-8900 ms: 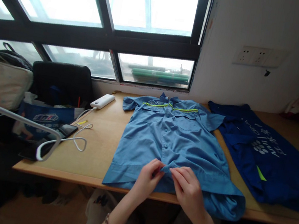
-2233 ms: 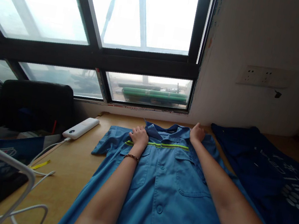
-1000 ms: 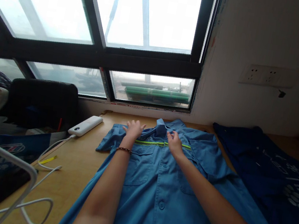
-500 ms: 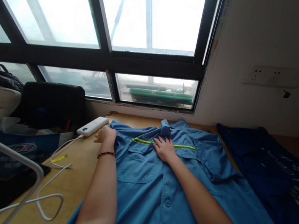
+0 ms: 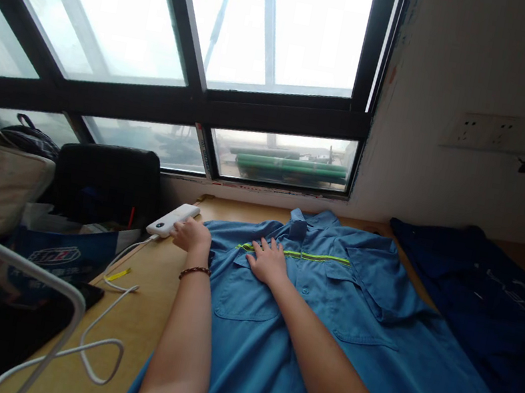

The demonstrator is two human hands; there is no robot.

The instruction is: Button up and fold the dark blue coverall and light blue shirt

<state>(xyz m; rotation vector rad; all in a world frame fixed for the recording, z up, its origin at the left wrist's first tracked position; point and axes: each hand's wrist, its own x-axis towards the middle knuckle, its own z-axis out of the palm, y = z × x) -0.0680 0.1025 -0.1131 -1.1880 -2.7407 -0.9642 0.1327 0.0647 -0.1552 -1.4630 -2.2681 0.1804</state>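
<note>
A light blue work shirt [image 5: 301,325] with a yellow-green chest stripe lies buttoned, front up, on the wooden table [image 5: 145,311]. My left hand [image 5: 192,235] is closed on the shirt's left sleeve at the shirt's left edge, right beside a white power bank [image 5: 172,219]. My right hand [image 5: 267,262] lies flat with fingers spread on the left chest, just below the stripe and above the pocket. A bead bracelet sits on my left wrist.
A dark blue garment [image 5: 491,311] with white print lies to the right. At the left are a white cable [image 5: 101,331], a black bag [image 5: 105,182], a blue printed bag [image 5: 59,252] and a white curved tube [image 5: 29,250]. A window and a wall socket [image 5: 497,133] lie behind.
My hands left the collar. The left slid out to the left sleeve and closed on it; the right crossed to the left chest and flattened. The view shifted slightly left.
</note>
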